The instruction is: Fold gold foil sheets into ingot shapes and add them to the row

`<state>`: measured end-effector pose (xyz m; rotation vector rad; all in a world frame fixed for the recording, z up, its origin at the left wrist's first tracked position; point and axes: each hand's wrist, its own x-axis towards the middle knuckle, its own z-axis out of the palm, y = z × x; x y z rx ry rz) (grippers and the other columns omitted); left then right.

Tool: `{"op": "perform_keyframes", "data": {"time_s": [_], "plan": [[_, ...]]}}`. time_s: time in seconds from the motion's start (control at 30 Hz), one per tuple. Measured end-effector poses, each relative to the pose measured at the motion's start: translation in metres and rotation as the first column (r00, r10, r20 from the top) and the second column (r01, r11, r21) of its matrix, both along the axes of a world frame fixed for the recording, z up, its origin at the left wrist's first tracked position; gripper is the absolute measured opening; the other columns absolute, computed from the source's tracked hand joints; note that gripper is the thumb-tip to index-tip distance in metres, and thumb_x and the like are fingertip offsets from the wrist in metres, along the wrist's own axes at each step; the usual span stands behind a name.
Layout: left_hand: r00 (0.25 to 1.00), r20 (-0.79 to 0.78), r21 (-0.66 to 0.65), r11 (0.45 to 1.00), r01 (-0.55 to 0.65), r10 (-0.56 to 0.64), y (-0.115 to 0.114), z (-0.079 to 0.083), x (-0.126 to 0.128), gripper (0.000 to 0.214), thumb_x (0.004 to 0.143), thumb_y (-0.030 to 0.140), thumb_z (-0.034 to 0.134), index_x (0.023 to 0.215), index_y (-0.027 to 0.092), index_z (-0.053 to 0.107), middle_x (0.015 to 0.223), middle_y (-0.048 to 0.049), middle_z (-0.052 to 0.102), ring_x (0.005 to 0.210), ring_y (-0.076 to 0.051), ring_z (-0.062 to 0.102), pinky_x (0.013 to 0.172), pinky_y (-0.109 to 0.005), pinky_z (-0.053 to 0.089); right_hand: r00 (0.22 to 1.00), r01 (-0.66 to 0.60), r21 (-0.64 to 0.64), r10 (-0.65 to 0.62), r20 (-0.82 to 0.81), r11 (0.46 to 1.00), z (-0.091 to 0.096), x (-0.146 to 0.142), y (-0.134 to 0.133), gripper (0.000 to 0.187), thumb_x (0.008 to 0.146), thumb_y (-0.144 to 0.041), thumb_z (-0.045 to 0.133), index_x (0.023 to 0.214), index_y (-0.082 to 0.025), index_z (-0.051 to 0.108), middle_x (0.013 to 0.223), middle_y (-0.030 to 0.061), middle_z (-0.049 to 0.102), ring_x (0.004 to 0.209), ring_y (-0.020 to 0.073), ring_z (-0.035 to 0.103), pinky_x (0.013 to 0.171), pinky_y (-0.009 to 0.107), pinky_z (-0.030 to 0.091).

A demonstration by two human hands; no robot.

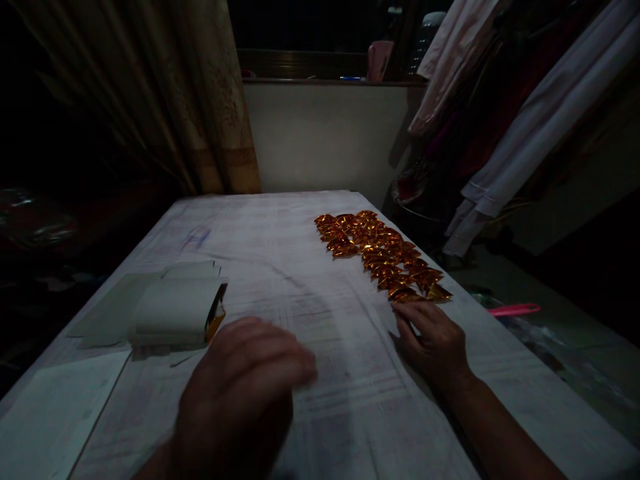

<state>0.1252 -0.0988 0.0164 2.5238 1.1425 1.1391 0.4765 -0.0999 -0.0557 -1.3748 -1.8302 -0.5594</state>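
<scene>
My right hand is at the near end of rows of folded, shiny orange-gold foil pieces on the table's right side. Its thumb and forefinger are closed at the edge of the nearest folded foil piece. Smeared by motion, my left hand hangs over the table's near middle with its fingers bent. Whether anything is in it cannot be made out. Just beyond it, to the left, lies a stack of pale paper sheets, curled over, with gold foil showing at its right edge.
A white plaid cloth covers the table. A flat white sheet lies at the near left. Clothes hang at the right; a curtain hangs at the left. A pink cup stands on the sill. A pink handle shows beside the table.
</scene>
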Motion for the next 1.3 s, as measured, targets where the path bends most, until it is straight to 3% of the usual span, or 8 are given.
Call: {"op": "perform_keyframes", "data": {"time_s": [0.07, 0.13, 0.2, 0.27, 0.5, 0.8, 1.1, 1.3], "plan": [[0.992, -0.121, 0.117, 0.993, -0.032, 0.047, 0.037, -0.006, -0.012, 0.032, 0.098, 0.035, 0.050, 0.127, 0.030, 0.063, 0.127, -0.0079, 0.070, 0.118, -0.029, 0.065, 0.102, -0.052, 0.051, 0.998, -0.051, -0.019, 0.051, 0.020, 0.999, 0.005, -0.009, 0.003, 0.023, 0.092, -0.015, 0.057, 0.105, -0.021, 0.075, 0.086, 0.0044, 0.072, 0.078, 0.0194, 0.068, 0.070, 0.030, 0.054], [0.947, -0.198, 0.192, 0.957, -0.217, 0.254, 0.067, -0.019, -0.034, 0.045, 0.098, 0.044, 0.049, 0.136, 0.020, 0.056, 0.139, -0.0181, 0.061, 0.128, -0.037, 0.057, 0.108, -0.062, 0.042, 0.994, -0.093, -0.040, 0.095, 0.046, 0.995, 0.008, -0.019, 0.007, 0.022, 0.093, -0.015, 0.055, 0.104, -0.019, 0.074, 0.086, 0.0052, 0.072, 0.077, 0.0195, 0.067, 0.069, 0.030, 0.053], [0.828, -0.246, 0.190, 0.862, -0.469, 0.504, 0.087, -0.033, -0.060, 0.061, 0.094, 0.052, 0.054, 0.141, 0.014, 0.049, 0.150, -0.0241, 0.049, 0.140, -0.046, 0.042, 0.111, -0.072, 0.030, 0.989, -0.128, -0.063, 0.132, 0.066, 0.990, 0.012, -0.029, 0.013, 0.022, 0.093, -0.015, 0.054, 0.103, -0.018, 0.074, 0.085, 0.0054, 0.072, 0.075, 0.0193, 0.066, 0.067, 0.030, 0.053], [0.741, -0.285, 0.150, 0.792, -0.591, 0.608, 0.094, -0.045, -0.084, 0.067, 0.090, 0.056, 0.060, 0.143, 0.016, 0.047, 0.152, -0.0228, 0.047, 0.141, -0.052, 0.038, 0.106, -0.079, 0.027, 0.983, -0.167, -0.081, 0.173, 0.066, 0.983, 0.016, -0.042, 0.020, 0.022, 0.093, -0.014, 0.054, 0.102, -0.018, 0.073, 0.085, 0.0055, 0.072, 0.075, 0.0194, 0.066, 0.066, 0.030, 0.052], [0.663, -0.424, 0.090, 0.757, -0.648, 0.617, 0.091, -0.054, -0.097, 0.069, 0.096, 0.058, 0.042, 0.139, 0.006, 0.054, 0.149, -0.0306, 0.048, 0.139, -0.052, 0.041, 0.105, -0.079, 0.028, 0.951, -0.307, -0.127, 0.309, -0.002, 0.943, 0.010, -0.085, 0.030, 0.023, 0.094, -0.012, 0.051, 0.104, -0.016, 0.071, 0.087, 0.0072, 0.072, 0.078, 0.0196, 0.066, 0.069, 0.030, 0.053], [0.573, -0.539, 0.030, 0.693, -0.720, 0.618, 0.079, -0.040, -0.082, 0.055, 0.101, 0.041, 0.034, 0.144, 0.013, 0.053, 0.156, -0.0202, 0.044, 0.146, -0.039, 0.035, 0.115, -0.069, 0.021, 0.928, -0.371, -0.186, 0.357, -0.104, 0.910, -0.023, -0.091, 0.031, 0.015, 0.097, -0.020, 0.054, 0.101, -0.019, 0.069, 0.086, 0.0066, 0.073, 0.078, 0.0193, 0.067, 0.069, 0.030, 0.054], [0.640, -0.454, 0.083, 0.744, -0.663, 0.620, 0.077, -0.040, -0.085, 0.050, 0.101, 0.037, 0.032, 0.135, 0.014, 0.061, 0.145, -0.0189, 0.058, 0.138, -0.039, 0.048, 0.114, -0.072, 0.021, 0.923, -0.376, -0.170, 0.351, -0.160, 0.911, -0.023, -0.088, 0.032, 0.016, 0.096, -0.018, 0.054, 0.102, -0.020, 0.069, 0.087, 0.0068, 0.073, 0.080, 0.0194, 0.068, 0.070, 0.030, 0.055], [0.712, -0.376, 0.196, 0.802, -0.564, 0.593, 0.080, -0.041, -0.097, 0.043, 0.101, 0.032, 0.033, 0.117, 0.015, 0.069, 0.120, -0.0156, 0.074, 0.116, -0.032, 0.067, 0.111, -0.058, 0.036, 0.922, -0.371, -0.185, 0.338, -0.187, 0.910, -0.024, -0.086, 0.033, 0.015, 0.095, -0.020, 0.056, 0.103, -0.021, 0.069, 0.088, 0.0068, 0.073, 0.082, 0.0201, 0.069, 0.071, 0.031, 0.055]]}}
